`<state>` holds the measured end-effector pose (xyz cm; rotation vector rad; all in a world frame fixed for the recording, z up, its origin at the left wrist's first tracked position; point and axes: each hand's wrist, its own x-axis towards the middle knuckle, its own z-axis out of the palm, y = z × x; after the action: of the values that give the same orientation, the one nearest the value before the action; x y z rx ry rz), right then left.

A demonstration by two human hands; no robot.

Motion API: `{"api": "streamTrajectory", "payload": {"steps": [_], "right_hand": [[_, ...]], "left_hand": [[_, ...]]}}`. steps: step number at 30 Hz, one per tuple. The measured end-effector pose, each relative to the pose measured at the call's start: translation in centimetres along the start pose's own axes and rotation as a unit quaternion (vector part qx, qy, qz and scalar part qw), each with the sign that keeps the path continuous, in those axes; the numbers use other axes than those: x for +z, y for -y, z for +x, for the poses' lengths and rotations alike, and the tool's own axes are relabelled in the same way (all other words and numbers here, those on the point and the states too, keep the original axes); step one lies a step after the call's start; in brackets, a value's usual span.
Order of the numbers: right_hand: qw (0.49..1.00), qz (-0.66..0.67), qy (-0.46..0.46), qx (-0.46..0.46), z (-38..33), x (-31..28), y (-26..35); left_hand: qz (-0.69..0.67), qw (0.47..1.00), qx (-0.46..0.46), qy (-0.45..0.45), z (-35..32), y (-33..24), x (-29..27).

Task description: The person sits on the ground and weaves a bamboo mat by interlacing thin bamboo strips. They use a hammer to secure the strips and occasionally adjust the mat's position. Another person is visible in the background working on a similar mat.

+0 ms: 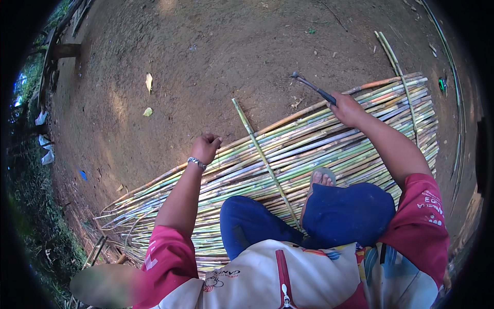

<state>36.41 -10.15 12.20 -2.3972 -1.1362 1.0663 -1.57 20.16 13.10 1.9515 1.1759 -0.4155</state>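
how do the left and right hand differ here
The right hand grips a dark-handled tool; the left hand has its fingers drawn together, anything in them too small to tell. The left hand has a shiny band at its wrist; the right hand has none. Both hands are ungloved.

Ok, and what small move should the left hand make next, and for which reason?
Probably bring the left hand to the middle cross-stick to steady it. That stick lies across the row of canes with no hand on it, the left hand is near the row's far edge, and the right hand grips the hammer. Whether the left fingers pinch something is unclear.
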Motion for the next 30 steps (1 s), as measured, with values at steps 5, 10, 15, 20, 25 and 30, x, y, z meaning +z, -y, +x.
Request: {"api": "streamTrajectory", "payload": {"steps": [5,10,15,20,25,30], "right_hand": [[0.998,-0.008,-0.006,0.055,-5.7,-10.7,-10.9],[0.983,-0.113,-0.091,0.116,-18.0,-23.9,-19.4],[0.929,0.014,-0.265,0.257,-33.3,-24.7,-22.4],[0.768,0.273,-0.267,0.515,-48.6,-15.4,-13.3],[0.752,0.252,0.078,0.604,-67.7,1.2,1.2],[0.471,0.497,0.104,0.721,-67.8,-6.1,20.1]], "left_hand": [[0.088,0.989,-0.08,0.093,-19.9,-7.2,-10.5],[0.373,0.904,0.018,0.208,-20.1,-26.2,-25.2],[0.413,0.88,0.162,0.171,-15.2,-42.6,-29.7],[0.4,0.833,0.305,0.229,-20.6,-51.3,-27.7],[0.305,0.883,0.165,0.317,-28.1,-44.8,-32.3],[0.273,0.906,0.029,0.322,-32.2,-30.8,-45.0]]}}
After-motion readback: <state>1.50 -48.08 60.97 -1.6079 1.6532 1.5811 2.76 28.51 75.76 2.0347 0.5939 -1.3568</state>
